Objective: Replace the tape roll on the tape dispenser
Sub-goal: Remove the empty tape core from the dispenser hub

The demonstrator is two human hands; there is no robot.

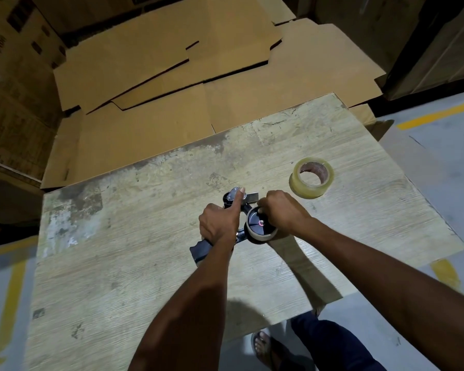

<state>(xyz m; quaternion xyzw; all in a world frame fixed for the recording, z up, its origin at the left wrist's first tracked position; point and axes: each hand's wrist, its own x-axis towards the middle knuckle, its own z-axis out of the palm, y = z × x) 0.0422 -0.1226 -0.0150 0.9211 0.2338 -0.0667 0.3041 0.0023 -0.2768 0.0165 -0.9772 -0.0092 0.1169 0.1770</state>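
Observation:
A black hand-held tape dispenser (202,247) lies over the middle of the worn wooden table (134,277). My left hand (221,222) grips its frame, thumb stretched forward onto the metal front end. A thin, nearly used-up roll sits on the dispenser's black hub (259,227). My right hand (284,212) is closed around the far side of that roll. A fuller roll of clear tape (311,177) with a brown core lies flat on the table, to the right and beyond my right hand.
Flattened cardboard sheets (172,76) are stacked beyond the table's far edge. Printed cartons (8,76) stand at the left. Grey floor with yellow lines (437,113) surrounds the table. My sandalled foot (263,349) shows below the near edge.

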